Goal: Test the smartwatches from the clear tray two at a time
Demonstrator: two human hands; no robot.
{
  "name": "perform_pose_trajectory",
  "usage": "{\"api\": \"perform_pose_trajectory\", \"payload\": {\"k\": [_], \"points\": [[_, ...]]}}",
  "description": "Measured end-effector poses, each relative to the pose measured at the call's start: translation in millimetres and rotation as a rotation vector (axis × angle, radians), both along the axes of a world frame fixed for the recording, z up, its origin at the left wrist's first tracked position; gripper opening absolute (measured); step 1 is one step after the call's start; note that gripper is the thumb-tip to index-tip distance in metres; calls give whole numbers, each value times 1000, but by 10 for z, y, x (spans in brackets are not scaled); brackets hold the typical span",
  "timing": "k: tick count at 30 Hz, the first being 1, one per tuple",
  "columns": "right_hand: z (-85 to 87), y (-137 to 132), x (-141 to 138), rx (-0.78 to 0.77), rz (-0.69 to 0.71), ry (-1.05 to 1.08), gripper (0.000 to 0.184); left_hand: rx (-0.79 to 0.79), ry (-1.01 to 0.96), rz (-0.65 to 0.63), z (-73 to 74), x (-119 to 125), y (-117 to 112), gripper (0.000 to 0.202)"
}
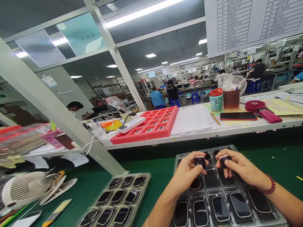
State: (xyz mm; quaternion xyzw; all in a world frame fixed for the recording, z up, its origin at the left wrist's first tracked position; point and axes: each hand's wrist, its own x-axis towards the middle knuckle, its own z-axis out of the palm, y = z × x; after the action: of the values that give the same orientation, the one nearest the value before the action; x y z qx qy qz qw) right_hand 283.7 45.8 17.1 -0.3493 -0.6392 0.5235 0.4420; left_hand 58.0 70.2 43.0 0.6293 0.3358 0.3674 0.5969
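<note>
My left hand [187,173] is closed around a small dark watch-like device with a pink rim [200,161], held just above a clear plastic tray [281,217]. My right hand [239,167], with a red bead bracelet at the wrist, grips a second small device [224,160] right beside the first. The tray's pockets hold several of the same dark-screened devices [220,208]. A second clear tray [142,201] of similar devices lies to the left on the green mat [161,170].
A white fan [26,189] and pencils lie at the far left. A slanted white frame post [59,113] crosses the left side. The shelf behind holds a red parts tray [174,124], papers [191,119], cups [230,99], a phone [238,116] and a pink hand fan [262,110]. People work in the background.
</note>
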Motion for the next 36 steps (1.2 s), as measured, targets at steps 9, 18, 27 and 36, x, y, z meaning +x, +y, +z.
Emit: {"api": "perform_pose_trajectory", "payload": {"k": [9, 18, 27, 36], "points": [[48, -32, -32, 9, -17, -36, 29, -14, 2, 11, 26, 3, -7, 34], [13, -24, -2, -2, 21, -12, 28, -12, 19, 17, 18, 4, -9, 35], [2, -13, 6, 3, 16, -22, 28, -8, 5, 8, 23, 3, -10, 34], [-18, -8, 12, 23, -11, -34, 24, 10, -13, 25, -7, -6, 11, 29]]}}
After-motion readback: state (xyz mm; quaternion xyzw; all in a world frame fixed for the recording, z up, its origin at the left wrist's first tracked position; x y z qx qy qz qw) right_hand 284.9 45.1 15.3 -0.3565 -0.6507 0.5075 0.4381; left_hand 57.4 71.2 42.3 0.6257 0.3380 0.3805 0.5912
